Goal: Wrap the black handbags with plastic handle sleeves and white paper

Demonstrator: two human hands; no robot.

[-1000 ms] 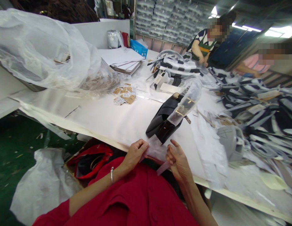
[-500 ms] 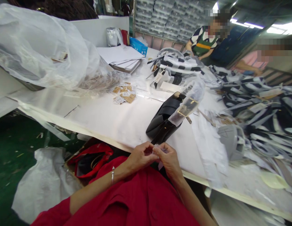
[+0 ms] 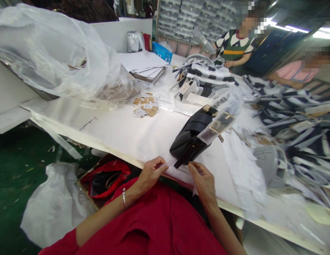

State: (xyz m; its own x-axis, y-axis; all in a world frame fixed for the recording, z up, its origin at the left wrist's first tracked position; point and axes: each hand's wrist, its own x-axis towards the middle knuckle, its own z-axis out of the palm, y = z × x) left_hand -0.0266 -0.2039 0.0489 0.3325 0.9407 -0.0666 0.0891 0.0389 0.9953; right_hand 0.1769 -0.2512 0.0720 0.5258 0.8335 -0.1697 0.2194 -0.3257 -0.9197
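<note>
My left hand is closed in a pinch at the table's front edge, thumb against fingertips, on one side of a thin see-through film. The film stretches between both hands, low in front of my red shirt. My right hand pinches its other side. Just beyond my fingers a black handbag stands tilted on the white table. Clear wrap covers its handle and gold hardware. A dark strap end hangs close to my right fingertips.
Small brown and white tags lie mid-table, beside a large clear plastic bag. Papers and a blue box are behind. Wrapped striped bags are heaped at right. Two people work across the table.
My hands have moved apart, spreading the film between them. The view has shifted slightly. The far person in the green top now has a wrapped item by one hand.
</note>
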